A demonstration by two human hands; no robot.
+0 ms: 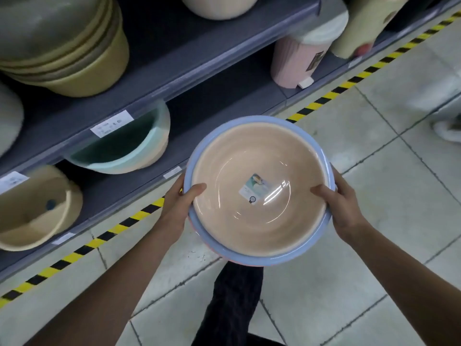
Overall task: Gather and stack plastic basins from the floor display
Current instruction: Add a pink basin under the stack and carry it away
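Pink bin [294, 63] beside striped floor tape [315, 104]

1. Sticker [254, 188] on the inside bottom of the peach basin [224, 158]: print blurred, only a dark round mark at its lower edge made out
2. White price tag [112, 123] on the upper shelf edge [199, 78]: dark characters, not legible
3. Second price tag [12, 181], far left on the same edge: blurred
4. Small tag [172, 172] on the lower shelf edge [119, 204]: not legible
5. Dark label [315, 61] on the pink pedal bin [294, 58]: not legible
6. Finding: no text, brand or number can be read
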